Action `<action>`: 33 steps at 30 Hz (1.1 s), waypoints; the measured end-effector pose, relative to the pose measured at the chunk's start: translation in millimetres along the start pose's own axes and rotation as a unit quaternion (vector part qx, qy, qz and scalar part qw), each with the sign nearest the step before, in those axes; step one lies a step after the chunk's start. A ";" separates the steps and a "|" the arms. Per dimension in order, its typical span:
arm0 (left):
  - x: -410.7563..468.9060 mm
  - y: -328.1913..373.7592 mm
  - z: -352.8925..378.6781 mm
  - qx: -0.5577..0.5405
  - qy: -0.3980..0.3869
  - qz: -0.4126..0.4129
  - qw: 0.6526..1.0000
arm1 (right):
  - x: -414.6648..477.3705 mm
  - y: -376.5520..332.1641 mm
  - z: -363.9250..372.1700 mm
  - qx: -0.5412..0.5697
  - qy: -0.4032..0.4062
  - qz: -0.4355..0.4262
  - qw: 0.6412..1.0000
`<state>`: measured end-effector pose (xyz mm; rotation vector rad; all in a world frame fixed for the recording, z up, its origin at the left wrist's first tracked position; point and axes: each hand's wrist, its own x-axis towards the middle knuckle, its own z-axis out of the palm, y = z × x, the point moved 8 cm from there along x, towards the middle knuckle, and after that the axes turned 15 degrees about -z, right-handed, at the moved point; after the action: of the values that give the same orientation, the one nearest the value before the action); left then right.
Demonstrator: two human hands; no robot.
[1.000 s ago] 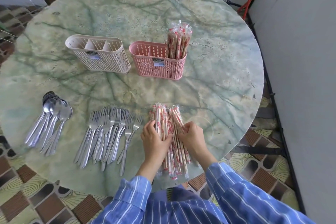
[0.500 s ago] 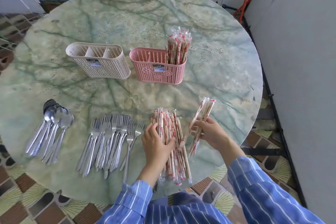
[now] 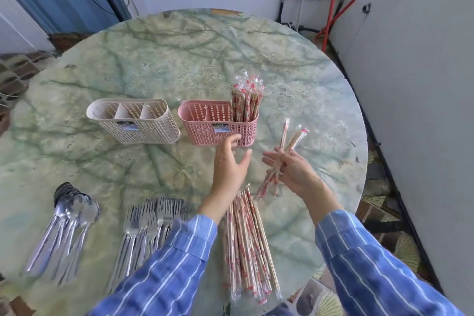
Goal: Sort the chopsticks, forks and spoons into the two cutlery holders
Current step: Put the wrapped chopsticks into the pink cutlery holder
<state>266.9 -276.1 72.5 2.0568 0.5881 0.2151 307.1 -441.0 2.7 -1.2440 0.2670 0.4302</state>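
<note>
**One small bunch of chopsticks lifted, three heaps waiting, two holders beyond**

Nearest the person, at the worktop's (image 3: 179,64) near edge, lies one loose pile of wrapped chopsticks (image 3: 246,246), too overlapped to count. To its left is one heap of forks (image 3: 143,226), partly under the left striped sleeve (image 3: 179,259). Further left is one heap of spoons (image 3: 69,215), bowls pointing away. Neither heap can be counted.

Above the pile, the right hand (image 3: 292,172) has its grip curled round a few held chopsticks (image 3: 268,182), perhaps three or four wrapped pairs, tilted up and away. The left hand (image 3: 229,164) hovers beside it, its grip spread and holding nothing, fingertips in front of the pink holder (image 3: 205,131).

Two holders stand side by side, each with three compartments. The pink holder's right compartment carries one bundle of standing chopsticks (image 3: 246,102); its other two are bare. The beige holder (image 3: 138,128), to the left, has nothing in its three.
</note>
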 end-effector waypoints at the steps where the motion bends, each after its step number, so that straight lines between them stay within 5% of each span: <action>1: 13.1 12.0 0.4 -0.016 0.003 0.012 1.000 | 5.8 -14.3 3.1 0.008 0.007 -0.022 1.000; 10: 90.3 65.3 -14.9 -0.024 0.181 0.055 0.982 | 41.9 -126.6 35.5 0.064 0.026 -0.200 0.977; 15: 117.2 67.4 11.9 -0.087 -0.046 0.017 0.995 | 56.0 -152.6 40.4 0.034 0.075 -0.267 0.960; 17: 118.4 67.2 11.3 -0.099 -0.076 0.013 0.992 | 60.0 -155.7 45.0 0.027 0.092 -0.284 0.954; 27: 121.3 55.4 9.2 -0.043 -0.140 -0.006 0.989 | 60.4 -120.6 82.8 -0.024 0.013 -0.337 0.941; 33: 119.4 53.9 5.9 0.061 -0.039 0.047 0.996 | 47.8 -117.1 86.4 -0.066 -0.062 -0.328 0.940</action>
<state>390.1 -245.5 105.1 2.2040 0.4669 0.1560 399.8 -380.7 108.7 -1.3484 -0.2926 -0.0550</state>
